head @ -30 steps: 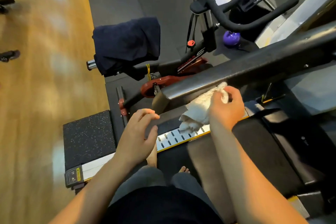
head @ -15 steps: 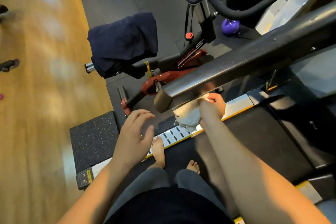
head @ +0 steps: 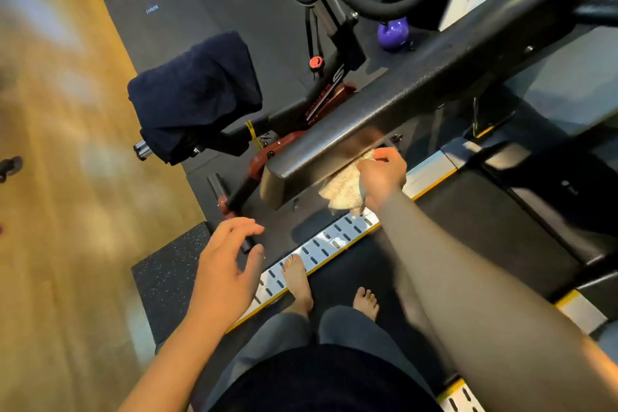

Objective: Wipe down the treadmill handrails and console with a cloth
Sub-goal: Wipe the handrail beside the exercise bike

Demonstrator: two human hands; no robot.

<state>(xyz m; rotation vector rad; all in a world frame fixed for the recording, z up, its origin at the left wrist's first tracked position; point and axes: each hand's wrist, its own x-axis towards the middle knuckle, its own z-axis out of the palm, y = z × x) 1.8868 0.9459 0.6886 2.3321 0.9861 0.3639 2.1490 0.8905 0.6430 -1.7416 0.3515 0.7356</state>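
While the person stands barefoot on the dark treadmill belt (head: 468, 227), the right hand (head: 383, 174) grips a crumpled off-white terry cloth (head: 344, 191), fingers curled round it and pressing it up against the near underside of the long black metal treadmill handrail (head: 401, 94); that handrail runs from about eight o'clock of centre up toward two o'clock, and the cloth sits close to its squared lower end, hanging a little below the rail at the hand's seven o'clock; the left hand (head: 227, 264) hovers at seven o'clock of the cloth, well apart from it, fingers spread and loosely bent, holding nothing; below it lies the silver slotted side rail with a yellow edge (head: 334, 241), with the left foot (head: 297, 281) partly on it; at ten o'clock of the handrail's end stands a black and red exercise bike (head: 321, 87), its saddle draped with a dark navy towel (head: 194, 90); a purple kettlebell (head: 394, 32) rests on the dark rubber floor at twelve o'clock; blurred wooden flooring (head: 67, 177) fills the nine o'clock side.
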